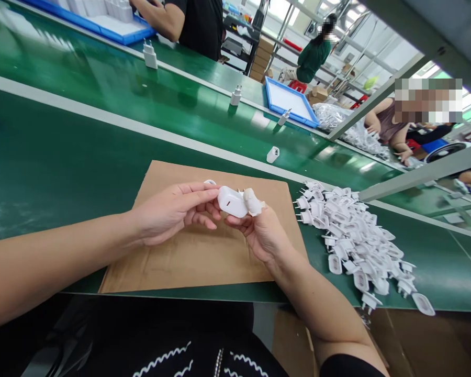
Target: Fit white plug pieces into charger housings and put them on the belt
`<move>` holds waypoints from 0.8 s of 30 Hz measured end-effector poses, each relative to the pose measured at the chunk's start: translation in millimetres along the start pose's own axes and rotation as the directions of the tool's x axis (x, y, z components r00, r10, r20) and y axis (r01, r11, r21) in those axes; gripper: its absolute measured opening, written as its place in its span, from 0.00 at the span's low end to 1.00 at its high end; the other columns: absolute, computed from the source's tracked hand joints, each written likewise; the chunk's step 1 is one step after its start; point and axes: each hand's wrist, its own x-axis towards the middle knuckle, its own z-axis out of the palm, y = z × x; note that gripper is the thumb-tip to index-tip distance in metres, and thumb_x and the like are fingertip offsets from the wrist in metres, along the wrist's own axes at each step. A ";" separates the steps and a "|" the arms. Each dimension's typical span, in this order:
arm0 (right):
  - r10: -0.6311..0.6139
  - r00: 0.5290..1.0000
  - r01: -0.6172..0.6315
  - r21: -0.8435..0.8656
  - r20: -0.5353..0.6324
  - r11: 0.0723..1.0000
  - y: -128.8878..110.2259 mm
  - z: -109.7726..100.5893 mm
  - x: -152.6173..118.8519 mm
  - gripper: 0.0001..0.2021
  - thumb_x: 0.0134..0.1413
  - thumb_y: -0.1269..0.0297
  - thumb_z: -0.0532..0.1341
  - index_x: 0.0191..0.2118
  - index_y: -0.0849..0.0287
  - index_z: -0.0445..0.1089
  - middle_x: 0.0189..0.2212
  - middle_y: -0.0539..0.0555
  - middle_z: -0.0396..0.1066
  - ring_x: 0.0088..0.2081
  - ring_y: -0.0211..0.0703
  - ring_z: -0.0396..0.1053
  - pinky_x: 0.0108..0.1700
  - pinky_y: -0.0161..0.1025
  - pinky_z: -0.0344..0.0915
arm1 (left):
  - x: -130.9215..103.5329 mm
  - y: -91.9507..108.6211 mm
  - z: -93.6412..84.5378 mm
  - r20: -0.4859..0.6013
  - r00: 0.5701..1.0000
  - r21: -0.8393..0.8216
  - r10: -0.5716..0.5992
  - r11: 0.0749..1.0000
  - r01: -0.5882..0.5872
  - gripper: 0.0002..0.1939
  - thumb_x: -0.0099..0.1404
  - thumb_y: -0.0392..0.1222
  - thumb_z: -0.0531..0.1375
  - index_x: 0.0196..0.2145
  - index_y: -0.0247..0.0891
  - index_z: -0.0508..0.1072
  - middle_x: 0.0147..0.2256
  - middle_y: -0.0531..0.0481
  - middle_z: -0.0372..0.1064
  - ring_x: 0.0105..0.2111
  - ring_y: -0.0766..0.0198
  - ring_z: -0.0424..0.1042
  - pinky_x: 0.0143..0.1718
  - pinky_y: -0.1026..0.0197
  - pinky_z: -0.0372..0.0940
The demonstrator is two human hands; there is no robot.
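Note:
Above the cardboard sheet point(204, 262), my right hand point(265, 233) grips a white charger plug piece point(232, 202) with an oval face and a small dark slot. Pin tips show just behind its upper edge. A white wrap point(253, 202) covers the right thumb. My left hand point(172, 209) has its thumb and index fingertips closed at the piece's left edge, its other fingers loosely curled. A bit of another white part point(210, 182) peeks out behind the left index finger; whether it is held or lying there I cannot tell.
A heap of white plug pieces point(357, 235) lies right of the cardboard. Beyond a pale rail, several white chargers point(273, 154) stand or lie on the green belt point(180, 104). Blue trays point(292, 102) sit on the far side, where co-workers point(202, 26) are. A metal post point(424, 178) slants at right.

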 end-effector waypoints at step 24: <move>-0.511 0.843 0.182 -0.983 0.164 -0.015 -25.3 -158.6 -118.6 0.23 0.64 0.52 0.63 0.62 0.50 0.69 0.62 0.61 0.67 0.64 0.60 0.64 0.63 0.65 0.62 | 14.0 31.7 -25.5 -0.382 0.814 0.534 0.437 0.824 -0.192 0.26 0.61 0.47 0.73 0.56 0.49 0.75 0.47 0.63 0.79 0.51 0.63 0.74 0.60 0.60 0.67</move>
